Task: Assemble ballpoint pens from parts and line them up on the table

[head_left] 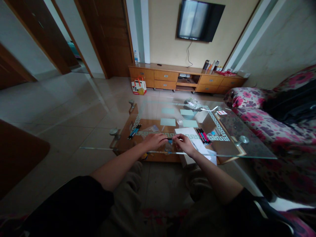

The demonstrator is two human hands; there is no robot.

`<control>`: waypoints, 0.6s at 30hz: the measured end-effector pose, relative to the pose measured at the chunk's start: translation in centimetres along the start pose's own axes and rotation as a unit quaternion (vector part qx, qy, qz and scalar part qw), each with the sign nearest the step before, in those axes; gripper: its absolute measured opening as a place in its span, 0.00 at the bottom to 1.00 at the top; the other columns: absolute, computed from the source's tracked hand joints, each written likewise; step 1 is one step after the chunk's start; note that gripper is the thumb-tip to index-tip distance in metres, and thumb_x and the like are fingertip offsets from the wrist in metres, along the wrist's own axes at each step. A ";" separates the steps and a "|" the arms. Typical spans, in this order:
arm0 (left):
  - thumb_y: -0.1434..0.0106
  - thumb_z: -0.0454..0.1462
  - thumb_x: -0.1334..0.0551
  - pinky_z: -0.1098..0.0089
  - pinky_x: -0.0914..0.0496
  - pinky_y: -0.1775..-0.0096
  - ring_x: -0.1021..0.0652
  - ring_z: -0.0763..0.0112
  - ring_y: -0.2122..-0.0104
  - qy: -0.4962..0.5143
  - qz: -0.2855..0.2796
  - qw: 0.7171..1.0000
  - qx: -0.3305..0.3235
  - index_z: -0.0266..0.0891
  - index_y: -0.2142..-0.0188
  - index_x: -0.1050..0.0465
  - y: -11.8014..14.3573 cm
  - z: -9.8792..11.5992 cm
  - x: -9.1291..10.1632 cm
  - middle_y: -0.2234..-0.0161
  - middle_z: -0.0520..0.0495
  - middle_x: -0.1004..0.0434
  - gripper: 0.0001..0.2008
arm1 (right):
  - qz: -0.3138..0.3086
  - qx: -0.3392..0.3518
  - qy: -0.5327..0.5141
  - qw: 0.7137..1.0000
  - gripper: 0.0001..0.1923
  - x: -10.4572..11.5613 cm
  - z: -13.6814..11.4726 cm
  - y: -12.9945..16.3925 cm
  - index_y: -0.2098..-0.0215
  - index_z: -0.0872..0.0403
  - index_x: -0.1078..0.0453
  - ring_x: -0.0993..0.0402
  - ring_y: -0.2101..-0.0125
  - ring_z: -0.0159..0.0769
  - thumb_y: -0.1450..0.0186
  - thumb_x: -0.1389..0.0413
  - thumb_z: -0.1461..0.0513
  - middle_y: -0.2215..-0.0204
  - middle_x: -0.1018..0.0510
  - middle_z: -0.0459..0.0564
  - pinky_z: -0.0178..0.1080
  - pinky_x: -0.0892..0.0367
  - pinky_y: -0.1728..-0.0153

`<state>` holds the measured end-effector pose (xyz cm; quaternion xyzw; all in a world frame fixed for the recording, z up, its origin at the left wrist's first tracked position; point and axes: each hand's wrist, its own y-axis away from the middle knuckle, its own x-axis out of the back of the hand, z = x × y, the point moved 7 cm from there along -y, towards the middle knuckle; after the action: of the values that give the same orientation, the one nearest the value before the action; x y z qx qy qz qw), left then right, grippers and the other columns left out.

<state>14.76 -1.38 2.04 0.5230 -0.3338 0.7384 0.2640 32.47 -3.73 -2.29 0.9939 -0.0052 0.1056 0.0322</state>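
My left hand (pixel 155 141) and my right hand (pixel 183 144) meet just above the near side of the glass table (pixel 150 151). Between their fingertips is a short dark pen (pixel 170 139), lying roughly level, with both hands closed on its ends. Its details are too small to make out. To the left lies a bunch of blue and black pens (pixel 134 131). Beyond my right hand is a group of pink, blue and black pens (pixel 203 136). A white sheet or flat box (pixel 187 131) shows partly behind my right hand and forearm.
A basket with a plastic bag (pixel 192 104) appears at the table's far side, near a red and white card (pixel 222 112). The flowered sofa (pixel 261 128) stands to the right. Against the wall runs a wooden TV cabinet (pixel 165 76), with a paper bag (pixel 139 87) before it.
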 end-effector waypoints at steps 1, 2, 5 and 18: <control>0.27 0.48 0.51 0.68 0.30 0.58 0.22 0.64 0.58 0.002 0.002 1.000 0.001 0.47 0.51 0.26 0.0 0.0 0.0 0.55 0.46 0.21 0.18 | -0.009 -0.019 -0.003 1.000 0.23 0.0 0.3 0.0 0.66 0.54 0.29 0.35 0.83 0.28 0.39 0.42 0.43 0.80 0.27 0.44 0.31 0.40 0.83; 0.27 0.48 0.51 0.68 0.30 0.58 0.22 0.64 0.58 0.004 0.005 1.000 0.003 0.47 0.51 0.26 0.0 0.0 0.1 0.55 0.46 0.22 0.18 | -0.020 -0.033 -0.007 0.999 0.25 -0.1 0.5 0.0 0.70 0.54 0.30 0.37 0.84 0.28 0.37 0.45 0.41 0.82 0.29 0.43 0.31 0.41 0.84; 0.27 0.48 0.51 0.68 0.30 0.58 0.22 0.64 0.57 0.005 0.009 1.000 0.002 0.46 0.50 0.25 0.0 0.0 0.2 0.54 0.45 0.22 0.19 | -0.046 -0.051 -0.022 0.997 0.27 -0.3 0.7 0.0 0.76 0.54 0.33 0.38 0.86 0.27 0.37 0.46 0.41 0.84 0.31 0.43 0.31 0.41 0.85; 0.27 0.49 0.52 0.69 0.31 0.59 0.22 0.65 0.58 0.008 0.018 1.000 -0.014 0.47 0.51 0.25 0.0 -0.2 -0.1 0.56 0.46 0.22 0.20 | -0.044 -0.030 -0.020 0.998 0.18 0.0 1.1 -0.3 0.67 0.55 0.28 0.37 0.83 0.26 0.38 0.42 0.48 0.81 0.30 0.42 0.30 0.41 0.82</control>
<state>14.69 -1.22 1.95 0.5078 -0.3511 0.7422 0.2606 32.69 -3.49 -3.39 0.9936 0.0352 0.0843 0.0662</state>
